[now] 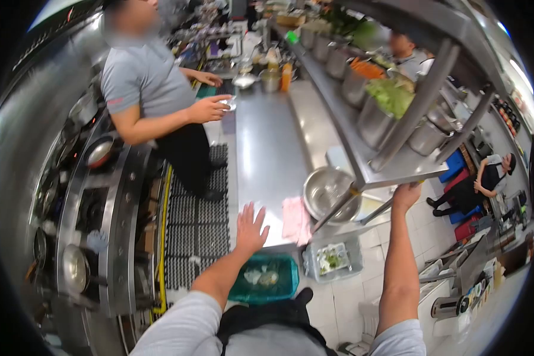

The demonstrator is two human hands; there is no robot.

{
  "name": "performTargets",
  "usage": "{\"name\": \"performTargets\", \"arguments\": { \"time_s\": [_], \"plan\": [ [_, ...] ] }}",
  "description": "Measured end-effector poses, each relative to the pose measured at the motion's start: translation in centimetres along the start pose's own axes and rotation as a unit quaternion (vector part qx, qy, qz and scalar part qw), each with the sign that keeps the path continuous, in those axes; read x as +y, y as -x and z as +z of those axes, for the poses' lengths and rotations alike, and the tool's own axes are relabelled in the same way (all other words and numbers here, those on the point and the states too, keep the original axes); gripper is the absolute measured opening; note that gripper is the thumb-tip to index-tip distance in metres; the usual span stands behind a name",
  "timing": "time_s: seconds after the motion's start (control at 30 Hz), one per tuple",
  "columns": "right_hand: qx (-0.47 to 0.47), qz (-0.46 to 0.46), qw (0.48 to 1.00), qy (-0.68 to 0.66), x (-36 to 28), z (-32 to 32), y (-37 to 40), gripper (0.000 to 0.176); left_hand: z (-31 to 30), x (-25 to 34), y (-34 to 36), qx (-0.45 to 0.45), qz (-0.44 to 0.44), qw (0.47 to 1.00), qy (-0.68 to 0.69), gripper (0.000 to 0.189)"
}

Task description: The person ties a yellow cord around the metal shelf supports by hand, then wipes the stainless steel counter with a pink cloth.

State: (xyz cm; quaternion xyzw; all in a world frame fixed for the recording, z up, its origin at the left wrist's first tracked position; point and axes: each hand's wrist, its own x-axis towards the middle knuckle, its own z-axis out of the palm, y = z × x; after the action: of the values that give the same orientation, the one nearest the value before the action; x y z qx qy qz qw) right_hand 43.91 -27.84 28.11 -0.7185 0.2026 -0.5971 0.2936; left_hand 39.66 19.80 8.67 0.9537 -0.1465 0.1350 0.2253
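My left hand (252, 228) is spread open over the near end of the steel counter (270, 148), with nothing in it. To its right a pink cloth (296, 219) hangs at the counter's edge, beside a steel bowl (331, 193). My right hand (407, 196) reaches up to the corner of the raised steel shelf (394, 173). Its fingers are bent against the shelf edge and partly hidden. Below my left hand sits a green bin (266, 291) with pale scraps. A clear container (332, 261) with green leaves stands to the right of the bin.
A co-worker (151, 83) stands at the counter's left side, hands over it. Stoves with pans (75, 267) line the left. Steel pots with lettuce (391, 98) and carrot stand on the shelf. Another person (486, 181) stands at the far right. A black mat (197, 231) covers the floor.
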Motion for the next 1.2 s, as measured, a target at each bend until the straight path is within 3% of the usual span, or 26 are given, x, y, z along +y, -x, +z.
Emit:
{"name": "performTargets", "arguments": {
  "time_s": [0.1,0.17,0.23,0.5,0.73,1.2],
  "plan": [
    [-0.056,0.038,0.996,0.060,2.0,-0.4,-0.2,0.025,1.7,-1.3,0.1,-0.008,0.019,1.000,0.001,0.058],
    [-0.049,0.000,0.994,0.097,4.9,0.1,-0.8,0.025,1.6,-1.2,0.1,0.005,0.017,1.000,0.013,0.056],
    [-0.064,0.052,0.994,0.066,3.8,0.1,-0.7,0.027,1.6,-1.2,-0.1,0.009,0.013,1.000,0.019,0.054],
    [-0.036,0.101,0.991,-0.076,1.2,0.1,-0.2,0.024,2.3,-1.3,-0.2,-0.004,0.001,1.000,0.006,0.054],
    [-0.052,0.069,0.996,-0.001,3.4,0.1,-0.6,0.027,2.2,-1.4,-0.1,0.005,0.006,1.000,0.002,0.054],
    [-0.045,0.103,0.992,-0.053,3.3,0.2,-0.7,0.031,2.0,-1.5,-0.2,-0.006,0.002,1.000,0.014,0.054]
  ]
}}
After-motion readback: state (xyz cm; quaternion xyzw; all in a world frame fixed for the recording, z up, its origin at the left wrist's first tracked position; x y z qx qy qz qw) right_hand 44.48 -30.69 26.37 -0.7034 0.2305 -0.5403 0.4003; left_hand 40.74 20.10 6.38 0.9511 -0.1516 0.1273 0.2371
